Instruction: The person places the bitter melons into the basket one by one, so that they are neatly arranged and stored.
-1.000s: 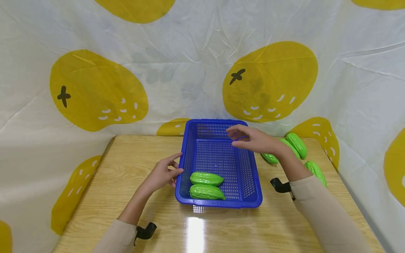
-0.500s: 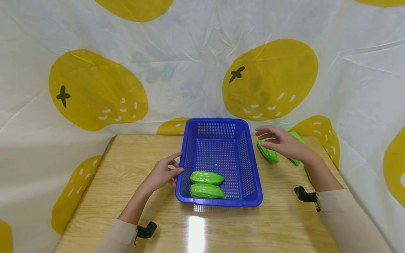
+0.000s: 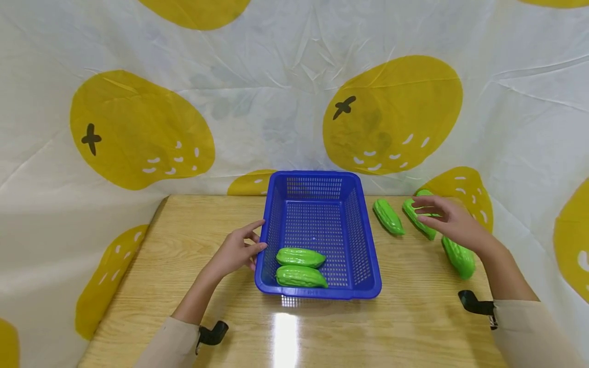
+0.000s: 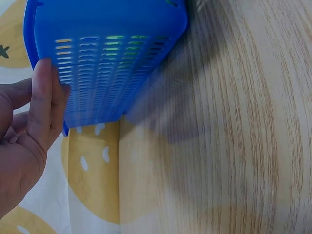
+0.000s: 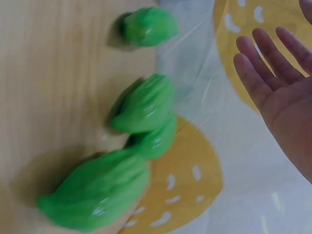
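Note:
A blue plastic basket (image 3: 315,294) with slotted walls stands mid-table in the head view. My left hand (image 3: 239,249) holds its left rim, thumb at the edge and other fingers against the outer wall (image 4: 107,63). Inside, at the near end, two green bitter melons (image 3: 301,276) lie side by side. To the right of the basket, my right hand (image 3: 451,221) hovers over several more bitter melons, with its fingers loosely extended and holding nothing. One bitter melon (image 3: 388,216) lies closest to the basket; another (image 3: 460,258) is below the hand. The hand partly hides the rear ones.
The wooden table (image 3: 202,220) ends at the back against a white cloth (image 3: 271,117) printed with yellow fruit shapes. This cloth also hangs along both sides. Small black wrist mounts (image 3: 213,335) sit at both sleeves.
My right hand has moved from above the basket rightward to the loose bitter melons. The left hand stays on the rim, and the basket has not visibly moved.

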{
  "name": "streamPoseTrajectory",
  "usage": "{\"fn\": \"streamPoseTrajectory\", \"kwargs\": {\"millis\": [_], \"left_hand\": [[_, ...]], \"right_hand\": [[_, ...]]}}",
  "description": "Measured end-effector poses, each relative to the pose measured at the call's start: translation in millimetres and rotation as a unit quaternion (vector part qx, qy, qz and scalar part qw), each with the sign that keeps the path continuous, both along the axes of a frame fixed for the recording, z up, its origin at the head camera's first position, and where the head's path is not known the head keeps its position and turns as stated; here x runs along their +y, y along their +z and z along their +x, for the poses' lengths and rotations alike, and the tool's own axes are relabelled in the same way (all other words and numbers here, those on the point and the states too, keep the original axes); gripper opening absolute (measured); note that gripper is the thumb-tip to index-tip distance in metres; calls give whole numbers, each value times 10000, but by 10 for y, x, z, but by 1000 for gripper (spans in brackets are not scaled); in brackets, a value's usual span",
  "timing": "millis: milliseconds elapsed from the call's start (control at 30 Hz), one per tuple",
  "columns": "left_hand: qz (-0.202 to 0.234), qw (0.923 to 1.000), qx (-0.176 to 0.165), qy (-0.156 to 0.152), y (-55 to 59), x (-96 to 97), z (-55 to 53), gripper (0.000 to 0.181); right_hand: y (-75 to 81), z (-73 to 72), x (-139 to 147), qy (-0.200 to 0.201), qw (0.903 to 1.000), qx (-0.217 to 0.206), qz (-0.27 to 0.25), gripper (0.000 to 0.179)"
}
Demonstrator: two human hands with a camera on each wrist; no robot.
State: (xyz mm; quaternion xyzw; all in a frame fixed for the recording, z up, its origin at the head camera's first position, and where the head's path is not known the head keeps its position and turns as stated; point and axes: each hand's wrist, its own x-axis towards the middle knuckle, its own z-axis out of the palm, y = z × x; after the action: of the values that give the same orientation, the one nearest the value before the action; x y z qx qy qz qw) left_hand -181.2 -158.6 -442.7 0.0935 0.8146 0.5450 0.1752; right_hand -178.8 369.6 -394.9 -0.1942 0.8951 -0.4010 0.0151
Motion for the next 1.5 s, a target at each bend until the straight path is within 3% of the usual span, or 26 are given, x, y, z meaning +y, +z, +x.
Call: {"fn": "streamPoseTrajectory", "kwargs": {"millis": [267,467,667,900,1167,1500], "left_hand": [[81,10000,44,-36,12,11,-12,66],[72,10000,24,-42,-7,-9,-3,66],[93,9999,45,-61,-18,-10,-4,65],[43,10000,-2,10,0,-3,2,66],[53,10000,-24,4,-13,-12,-10,66],[62,10000,-18,-23,-3,-9,-4,66]], "right_hand": [[-185,193,294,-882,9959,-178,131,47],[-322,289,436,-1634,9842,-344,592,58],[-459,334,515,-2061,9756,-485,581,67],[-611,388,607,-2330,9684,-624,631,73],[-723,408,690,-2501,9583,-1072,877,87],[-900,406,754,-2410,9571,-1370,841,97]]}}
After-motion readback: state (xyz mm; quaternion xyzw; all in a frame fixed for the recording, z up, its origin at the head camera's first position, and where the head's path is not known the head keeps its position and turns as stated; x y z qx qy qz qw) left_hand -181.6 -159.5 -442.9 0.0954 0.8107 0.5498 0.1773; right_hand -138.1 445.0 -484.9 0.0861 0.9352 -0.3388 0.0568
